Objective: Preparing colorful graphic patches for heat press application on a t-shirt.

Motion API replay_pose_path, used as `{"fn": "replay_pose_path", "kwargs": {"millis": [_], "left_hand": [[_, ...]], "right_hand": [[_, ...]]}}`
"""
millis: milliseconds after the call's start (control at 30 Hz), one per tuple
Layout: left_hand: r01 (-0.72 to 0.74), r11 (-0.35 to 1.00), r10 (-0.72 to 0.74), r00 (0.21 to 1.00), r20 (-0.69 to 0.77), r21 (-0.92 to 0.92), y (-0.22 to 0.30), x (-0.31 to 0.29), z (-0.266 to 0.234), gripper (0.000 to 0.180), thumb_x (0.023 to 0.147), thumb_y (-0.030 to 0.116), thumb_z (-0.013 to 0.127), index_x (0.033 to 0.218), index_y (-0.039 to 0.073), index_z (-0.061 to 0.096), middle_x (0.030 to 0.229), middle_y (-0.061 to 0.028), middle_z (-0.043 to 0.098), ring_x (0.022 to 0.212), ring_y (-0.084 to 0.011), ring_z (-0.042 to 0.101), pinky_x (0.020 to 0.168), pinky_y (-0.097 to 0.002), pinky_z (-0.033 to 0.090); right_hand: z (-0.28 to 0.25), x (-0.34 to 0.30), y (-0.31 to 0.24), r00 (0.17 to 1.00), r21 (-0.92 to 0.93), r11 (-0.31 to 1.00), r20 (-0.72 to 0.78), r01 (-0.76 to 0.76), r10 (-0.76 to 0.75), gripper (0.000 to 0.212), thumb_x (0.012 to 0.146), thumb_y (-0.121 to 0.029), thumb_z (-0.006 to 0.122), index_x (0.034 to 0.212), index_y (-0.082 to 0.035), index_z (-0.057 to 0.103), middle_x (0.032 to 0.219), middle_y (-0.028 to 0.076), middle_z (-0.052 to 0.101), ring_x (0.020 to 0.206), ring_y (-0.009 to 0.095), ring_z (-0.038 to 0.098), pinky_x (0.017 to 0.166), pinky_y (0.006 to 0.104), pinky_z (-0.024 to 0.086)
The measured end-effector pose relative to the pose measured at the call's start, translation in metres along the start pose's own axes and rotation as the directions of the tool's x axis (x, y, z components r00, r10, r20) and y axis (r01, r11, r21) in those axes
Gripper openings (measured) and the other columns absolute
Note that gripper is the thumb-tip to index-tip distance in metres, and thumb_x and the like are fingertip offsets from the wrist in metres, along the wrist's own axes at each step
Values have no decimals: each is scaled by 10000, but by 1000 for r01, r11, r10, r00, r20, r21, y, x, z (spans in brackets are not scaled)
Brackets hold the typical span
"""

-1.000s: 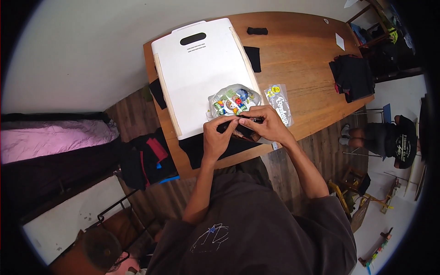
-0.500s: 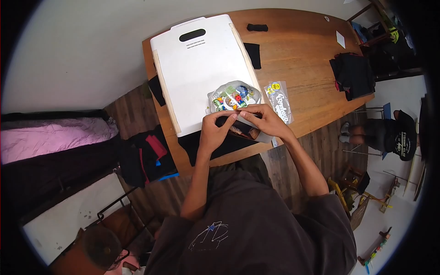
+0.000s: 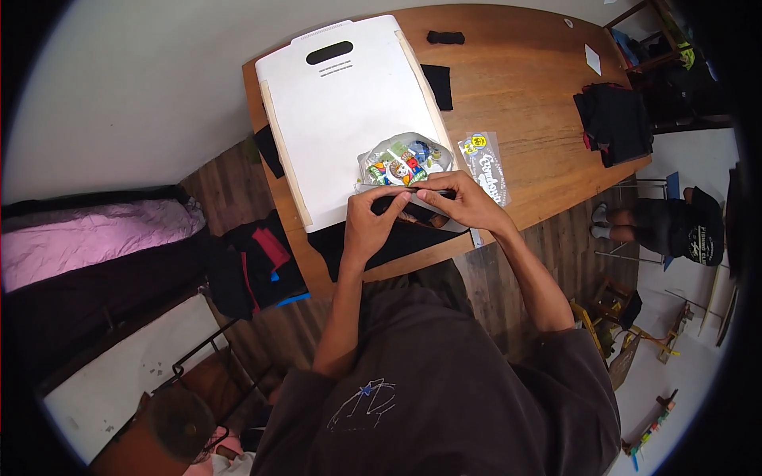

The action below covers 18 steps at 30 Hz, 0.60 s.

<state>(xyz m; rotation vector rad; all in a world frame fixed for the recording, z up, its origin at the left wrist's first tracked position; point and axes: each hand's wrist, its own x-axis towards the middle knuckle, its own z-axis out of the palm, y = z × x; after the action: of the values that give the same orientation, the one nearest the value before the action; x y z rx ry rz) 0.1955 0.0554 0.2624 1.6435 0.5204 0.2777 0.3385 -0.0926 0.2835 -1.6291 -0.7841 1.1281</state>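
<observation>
1. Your left hand (image 3: 371, 224) and right hand (image 3: 460, 202) meet at the near edge of the wooden table (image 3: 524, 87), right in front of you.
2. Both pinch a thin dark strip (image 3: 421, 194) that lies flat betw. them. L fingers are closed on its left end, R fingers closed on its right end and top.
3. The strip looks long, thin and black. Can't tell what it is made of; your fingers hide most of it.
4. Just past your fingertips lies a clear plastic bag of stickers (image 3: 403, 160). It is shiny, crinkly and full of small bright shapes: red, blue, yellow, green. It touches or nearly touches the strip.
5. The bag sits on the near right corner of a big white board (image 3: 341, 103). The board is flat, smooth, w/ a dark oval handle slot at the far end.
6. Under your hands is a black cloth (image 3: 361, 246), soft and floppy, hanging over the table edge.
7. Just R of the bag is a flat clear sticker pack (image 3: 484, 166) w/ yellow and white shapes.
8. Far R on the table is a pile of folded dark clothes (image 3: 615, 119), well apart from your hands.
9. A small black thing (image 3: 445, 36) lies at the far edge.
</observation>
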Motion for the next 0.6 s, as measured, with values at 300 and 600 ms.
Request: {"fn": "replay_pose_path", "kwargs": {"millis": [300, 600], "left_hand": [[17, 1000, -17, 999, -36, 19, 3, 0, 0, 216, 892, 175, 728, 970, -27, 737, 828, -111, 740, 752, -104, 665, 700, -264, 520], [39, 999, -39, 999, -27, 21, 3, 3, -2, 229, 896, 181, 728, 972, -35, 736, 817, -105, 740, 740, -96, 661, 681, -261, 520]], "right_hand": [[2, 3, 0, 999, -2, 1000, -38, -5, 5, 307, 961, -222, 642, 1145, 19, 688, 958, 117, 702, 632, 142, 667, 471, 245, 553], [3, 7, -2, 1000, 41, 999, -24, -16, 17, 276, 967, -200, 632, 1157, -9, 693, 926, 105, 709, 644, 126, 660, 459, 241, 539]]}}
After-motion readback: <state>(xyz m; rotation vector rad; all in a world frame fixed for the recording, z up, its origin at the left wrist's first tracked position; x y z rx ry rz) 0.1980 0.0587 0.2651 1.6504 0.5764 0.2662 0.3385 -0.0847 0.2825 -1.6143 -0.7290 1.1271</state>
